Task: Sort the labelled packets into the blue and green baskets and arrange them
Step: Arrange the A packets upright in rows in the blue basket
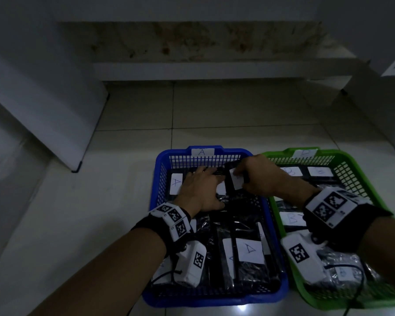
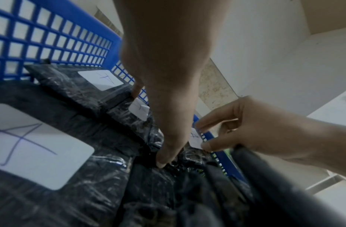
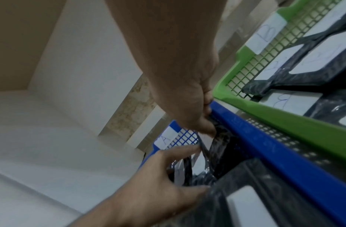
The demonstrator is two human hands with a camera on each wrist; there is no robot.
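At 12 o'clock in the blue basket [image 1: 155,179], the right hand [image 1: 258,176] pinches an upright packet [image 1: 235,179]; the left hand [image 1: 201,188], fingers extended, presses flat packets [image 1: 249,249].

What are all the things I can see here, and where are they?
blue basket: one, blue, on the floor tiles, left of the green one, tagged A.
green basket: one, green, touching the blue basket's right side, tagged B.
A packets: several, exact count unclear, black wrap with white labels, in the blue basket.
B packets: several, count unclear, black wrap with white labels, in the green basket.
held packet: one, black with white label, at the blue basket's far right.
wrist cameras: two, white with black markers, one on each wrist.
left hand: on packets in the blue basket.
right hand: pinches the held packet.
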